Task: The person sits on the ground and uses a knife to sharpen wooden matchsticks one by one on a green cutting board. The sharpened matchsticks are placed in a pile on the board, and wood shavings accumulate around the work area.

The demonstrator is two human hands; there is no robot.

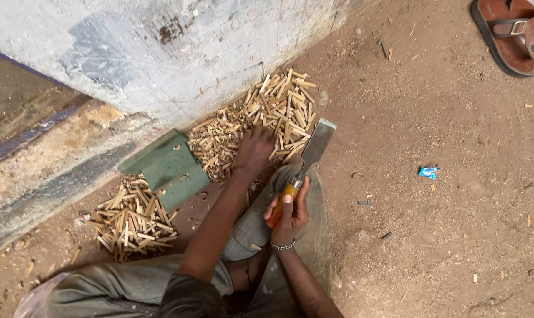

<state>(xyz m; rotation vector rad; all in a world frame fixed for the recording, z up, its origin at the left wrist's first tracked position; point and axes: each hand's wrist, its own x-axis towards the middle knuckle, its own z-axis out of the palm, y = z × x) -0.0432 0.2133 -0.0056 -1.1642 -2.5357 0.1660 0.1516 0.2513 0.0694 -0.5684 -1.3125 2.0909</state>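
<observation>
- The wide chisel (312, 154) is resting blade-up over the person's knee, near the far pile of wood pieces (279, 115).
- The right hand (288, 215) is gripping its orange handle.
- The left hand (254, 148) is reaching into that pile, fingers hidden, grasp unclear.
- A green block (167, 168) is lying beside a nearer pile (131, 221).

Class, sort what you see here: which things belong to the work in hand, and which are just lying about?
In use:
left hand reaching into the far pile of wood pieces
right hand holding the wide chisel
green block
near pile of wood pieces

Lying about:
brown sandal
blue wrapper scrap
</observation>
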